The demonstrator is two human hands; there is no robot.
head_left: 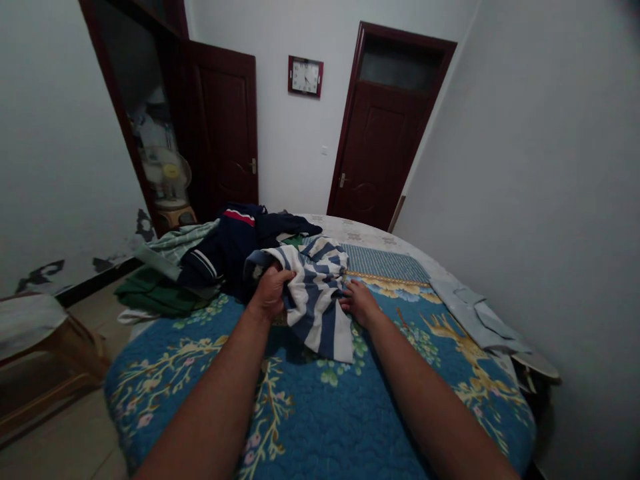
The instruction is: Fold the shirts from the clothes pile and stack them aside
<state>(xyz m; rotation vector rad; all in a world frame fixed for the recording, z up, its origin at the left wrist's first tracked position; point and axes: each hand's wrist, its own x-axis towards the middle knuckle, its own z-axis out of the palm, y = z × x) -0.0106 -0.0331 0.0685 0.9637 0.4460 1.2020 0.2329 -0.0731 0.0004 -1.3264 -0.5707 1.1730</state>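
A blue-and-white striped garment (317,300), perhaps a shirt, is bunched and partly raised over the bed-like blue floral cover. My left hand (271,291) is closed on its left side, with the thumb on top of the fabric. At the garment's right edge is my right hand (360,303), its fingers slightly bent and apart, fingertips touching or very close to the cloth. The lower end of the garment hangs down between my forearms. Folds hide part of my left fingers.
A heap of dark navy clothes (240,240) and a green garment (160,293) lies at the left. Folded light-grey clothing (480,317) and a blue striped cloth (385,263) rest on the round table (357,227). A stool (55,347) stands left.
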